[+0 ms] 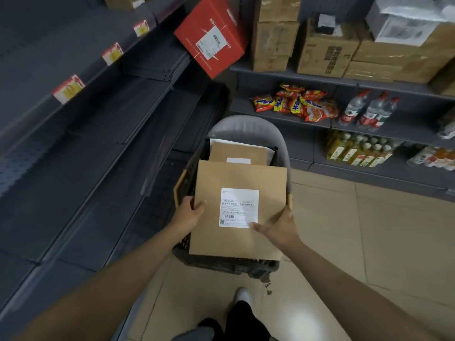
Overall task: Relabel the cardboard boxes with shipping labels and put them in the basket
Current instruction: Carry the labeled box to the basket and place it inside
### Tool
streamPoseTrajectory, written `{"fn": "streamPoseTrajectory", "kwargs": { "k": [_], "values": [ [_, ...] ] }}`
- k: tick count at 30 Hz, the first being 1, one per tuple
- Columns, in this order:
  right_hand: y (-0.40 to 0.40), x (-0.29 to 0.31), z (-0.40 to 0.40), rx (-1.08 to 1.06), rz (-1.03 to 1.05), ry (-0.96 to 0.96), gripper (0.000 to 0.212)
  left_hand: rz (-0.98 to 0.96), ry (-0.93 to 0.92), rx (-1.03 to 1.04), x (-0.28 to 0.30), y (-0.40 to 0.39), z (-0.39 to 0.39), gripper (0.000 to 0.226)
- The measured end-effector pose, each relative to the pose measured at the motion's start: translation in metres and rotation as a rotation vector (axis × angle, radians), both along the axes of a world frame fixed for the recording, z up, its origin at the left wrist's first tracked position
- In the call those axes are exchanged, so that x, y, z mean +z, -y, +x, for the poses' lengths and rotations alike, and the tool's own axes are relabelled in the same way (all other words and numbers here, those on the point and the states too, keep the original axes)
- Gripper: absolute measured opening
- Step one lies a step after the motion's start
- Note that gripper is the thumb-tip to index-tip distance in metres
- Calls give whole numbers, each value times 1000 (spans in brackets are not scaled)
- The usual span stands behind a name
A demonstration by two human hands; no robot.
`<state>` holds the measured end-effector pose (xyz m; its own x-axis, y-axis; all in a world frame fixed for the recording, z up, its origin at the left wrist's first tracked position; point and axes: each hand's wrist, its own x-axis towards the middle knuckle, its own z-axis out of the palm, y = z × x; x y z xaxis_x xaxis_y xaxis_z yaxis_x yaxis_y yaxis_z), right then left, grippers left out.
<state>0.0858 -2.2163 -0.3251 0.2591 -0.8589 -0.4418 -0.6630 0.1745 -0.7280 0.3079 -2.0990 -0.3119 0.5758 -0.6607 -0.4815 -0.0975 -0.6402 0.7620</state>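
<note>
A flat brown cardboard box (246,178) with a white shipping label (238,207) on top hovers over a black basket (221,263) on the floor. My left hand (190,212) grips the box's left edge, thumb on top. My right hand (275,228) holds its right lower edge, thumb resting on the label's corner. Another brown box (237,151) with a white label lies deeper in the basket, partly hidden by the held box. The basket's grey handle (246,123) arches over the far end.
Dark grey shelving (73,143) runs along the left. A red box (211,36) leans at the corner. Right shelves hold cardboard cartons (325,52), snack packets (295,103), water bottles (369,110) and oil bottles (357,150). Tiled floor (357,230) lies to the right.
</note>
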Motion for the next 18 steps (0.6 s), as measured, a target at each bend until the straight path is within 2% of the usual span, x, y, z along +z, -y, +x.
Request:
{"fn": "streamPoseTrajectory", "kwargs": {
  "k": [4, 10, 14, 18],
  "values": [
    [9, -13, 4, -19, -40, -23, 122, -19, -66, 24, -16, 5, 9, 56],
    [4, -25, 9, -104, -62, -56, 125, -69, -128, -11, -33, 12, 34, 40],
    [-12, -34, 0, -81, -99, -78, 108, -112, -180, -84, -35, 9, 44, 46],
    [-20, -42, -4, -64, -93, -142, 80, -16, -131, -191, -41, 0, 53, 57]
  ]
}}
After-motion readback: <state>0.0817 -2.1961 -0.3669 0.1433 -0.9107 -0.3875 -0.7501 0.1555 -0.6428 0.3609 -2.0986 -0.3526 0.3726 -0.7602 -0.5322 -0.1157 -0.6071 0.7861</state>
